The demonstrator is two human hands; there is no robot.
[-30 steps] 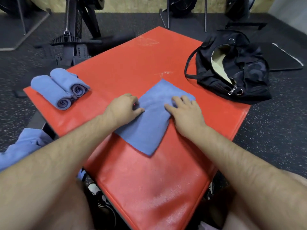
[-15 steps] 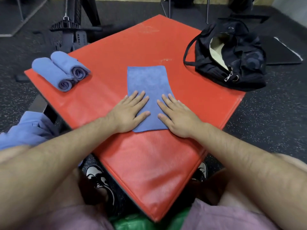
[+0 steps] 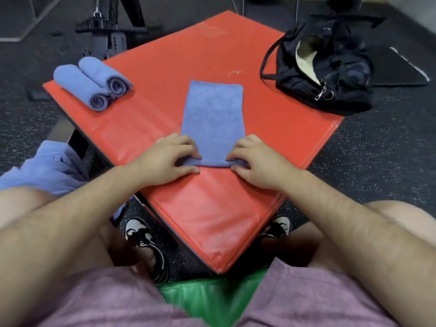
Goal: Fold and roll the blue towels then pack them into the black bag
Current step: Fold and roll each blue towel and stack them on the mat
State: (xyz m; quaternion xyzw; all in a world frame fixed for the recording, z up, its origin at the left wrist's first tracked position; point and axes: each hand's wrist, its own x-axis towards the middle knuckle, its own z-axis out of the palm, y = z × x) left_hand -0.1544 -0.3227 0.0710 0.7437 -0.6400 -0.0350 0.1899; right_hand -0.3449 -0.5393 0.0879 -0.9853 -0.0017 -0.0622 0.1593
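**Nearest.** Mauve knit shorts [image 3: 99, 300] cover both thighs. Between them lies a glossy green padded surface [image 3: 212, 296]. Two black-and-white trainers [image 3: 144, 237] stand on the dark, white-speckled rubber floor [image 3: 377, 149].

**Work surface.** A red vinyl-covered padded table [image 3: 212, 208], square and set corner-on to the person, has a fine woven grain and a stitched edge.

**Hands.** The left hand [image 3: 168, 159] and right hand [image 3: 257, 161] both rest at the near end of the towel. Each grip is closed on the cloth: the fingers are curled over the near corners and the thumbs lie low along the near edge. At the right corner the edge is bunched up under the fingertips.

**Task item.** The folded blue microfibre towel [image 3: 213, 114] is a long, narrow, matte strip lying flat at the middle of the table. It runs away from the hands, with its far end free.

**Left side.** A loose heap of blue cloth [image 3: 49, 166] lies beside the table, off its edge. Two rolled blue towels [image 3: 80, 84] lie touching side by side on the table's left corner, spiral ends facing the person, well apart from the hands.

**Far right.** A soft black fabric bag [image 3: 335, 90] sits on the right corner. It is unzipped, showing a pale lining [image 3: 304, 60], and its metal zip pull hangs at the near end.

**Beyond.** Black gym equipment [image 3: 106, 31] stands behind the table.
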